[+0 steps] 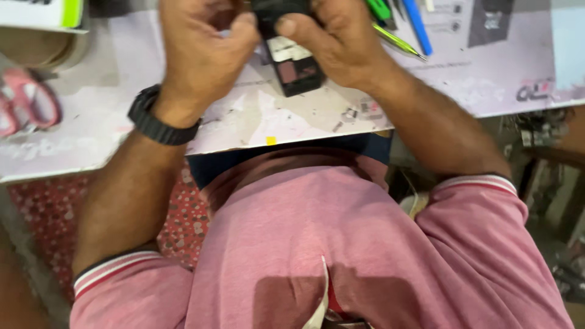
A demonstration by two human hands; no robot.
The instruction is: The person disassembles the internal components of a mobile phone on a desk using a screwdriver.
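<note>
Your left hand [201,52] and right hand [341,42] clamp the small black rectangular device [292,64] at top centre; a loosened grip could drop it onto the worn white tabletop [274,119].

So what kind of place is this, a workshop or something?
Probably a small repair bench: both hands, left and right, grip a small black device over a scratched worktop, with pen-like tools and pink scissors nearby.

One camera is riding on the person's head, looking steeply down and slightly back toward the body, so the pink shirt [341,244] is filling the lower half. It is sitting close: the tabletop [91,109] edge is crossing mid-frame, and both forearms are reaching up to the top border. No second view is sharing the scene.
</note>
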